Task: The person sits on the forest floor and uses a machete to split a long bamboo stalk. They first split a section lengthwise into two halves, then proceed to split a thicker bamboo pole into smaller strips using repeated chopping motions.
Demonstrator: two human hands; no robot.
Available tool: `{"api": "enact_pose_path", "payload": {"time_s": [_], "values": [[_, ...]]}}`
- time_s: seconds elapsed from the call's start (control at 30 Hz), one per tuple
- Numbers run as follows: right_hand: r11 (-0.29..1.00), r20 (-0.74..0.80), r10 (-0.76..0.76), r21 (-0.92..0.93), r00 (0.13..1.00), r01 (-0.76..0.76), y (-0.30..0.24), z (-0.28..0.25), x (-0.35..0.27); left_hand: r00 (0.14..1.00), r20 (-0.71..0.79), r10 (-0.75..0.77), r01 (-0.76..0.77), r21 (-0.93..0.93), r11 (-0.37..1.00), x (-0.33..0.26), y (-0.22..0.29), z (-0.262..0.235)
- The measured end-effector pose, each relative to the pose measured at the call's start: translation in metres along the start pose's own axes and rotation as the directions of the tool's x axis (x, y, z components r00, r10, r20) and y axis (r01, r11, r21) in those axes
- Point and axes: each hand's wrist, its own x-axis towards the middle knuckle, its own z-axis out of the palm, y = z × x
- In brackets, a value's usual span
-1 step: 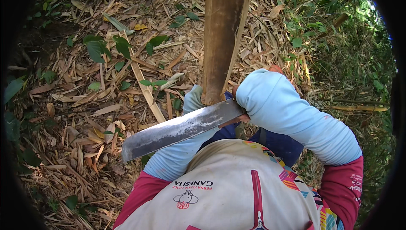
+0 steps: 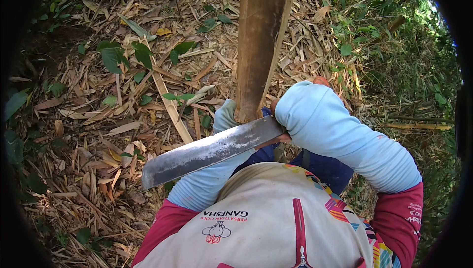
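A machete point(image 2: 212, 149) with a broad, dark, scuffed blade lies across the front of my body, its tip toward the left. My right hand point(image 2: 321, 80) is closed at its handle end. A light blue sleeve point(image 2: 340, 120) covers most of that hand and hides the handle. From the lower left, my left sleeve point(image 2: 199, 186) reaches in behind the blade; the left hand's fingers are hidden there. Just beyond the blade rises a thick brown piece of split bamboo point(image 2: 261, 46), its narrow lower end close to the blade's upper edge.
Dry leaves and bamboo chips point(image 2: 108, 169) litter the ground. A pale split strip point(image 2: 170, 100) lies left of the bamboo. Green leafy plants point(image 2: 112, 56) grow at the far left, and dense grass point(image 2: 409, 71) covers the right. My blue trousers point(image 2: 325, 169) show below the arms.
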Motion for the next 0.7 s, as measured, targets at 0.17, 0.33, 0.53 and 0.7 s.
{"api": "enact_pose_path", "payload": {"time_s": [0.17, 0.33, 0.53, 0.7], "values": [[0.998, -0.183, -0.059, -0.026, 0.981, 0.055, 0.010, 0.013, -0.006, 1.000, 0.005, -0.012, 0.012, 0.002, 1.000, -0.001, 0.004, 0.002], [0.991, -0.093, -0.044, 0.125, 0.995, 0.056, -0.006, 0.007, -0.011, 0.999, -0.029, -0.017, 0.017, 0.008, 1.000, -0.005, 0.014, 0.004], [0.992, -0.203, -0.116, 0.034, 0.972, 0.125, -0.009, 0.009, -0.023, 0.999, -0.038, -0.020, 0.022, 0.056, 0.998, -0.006, 0.025, 0.005], [0.992, -0.292, -0.120, -0.080, 0.949, 0.100, -0.011, 0.014, -0.026, 0.999, -0.032, -0.007, 0.012, 0.181, 0.983, -0.008, 0.033, 0.009]]}}
